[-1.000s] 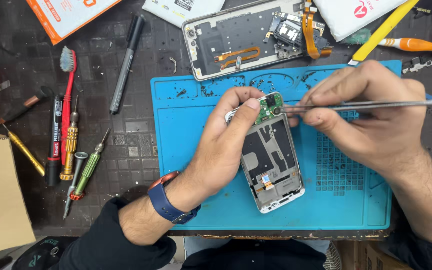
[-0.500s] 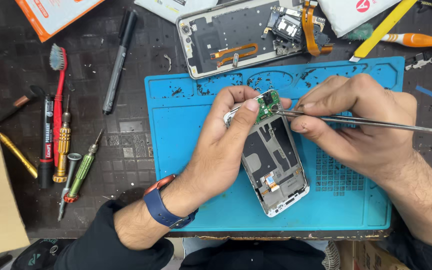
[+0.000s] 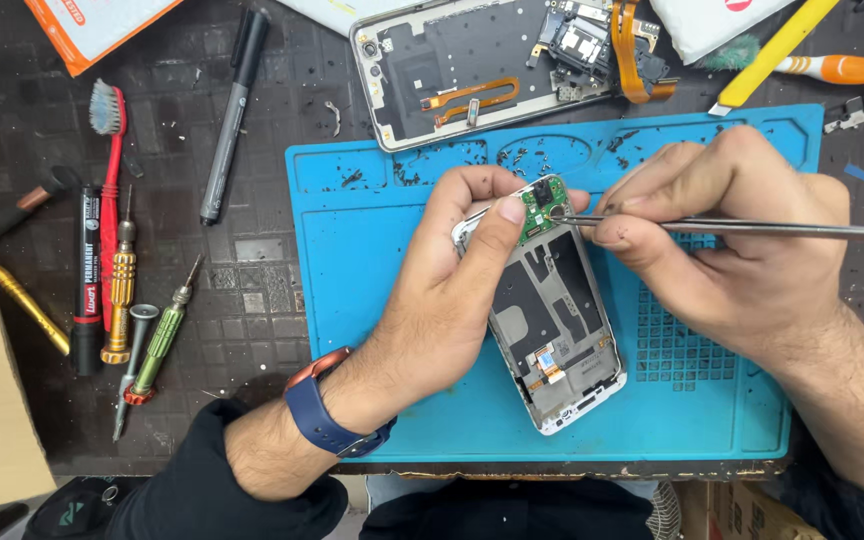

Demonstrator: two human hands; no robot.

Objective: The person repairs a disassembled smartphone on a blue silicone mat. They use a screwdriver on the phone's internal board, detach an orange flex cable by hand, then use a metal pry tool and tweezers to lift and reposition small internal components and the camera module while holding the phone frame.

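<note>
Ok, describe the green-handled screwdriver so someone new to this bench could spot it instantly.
Start at the blue rubber work mat and look left onto the dark bench, where a row of tools lies. The green-handled screwdriver is the one nearest the mat, beside the gold-handled screwdriver, slanting with its tip up and to the right. Only it has a green grip with a red collar at the lower end.

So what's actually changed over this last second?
Very little. The tweezers in the right hand kept their tip at the small green board, tilting slightly. The left hand kept its grip on the opened phone. Tools beside the blue mat stayed put.
</note>
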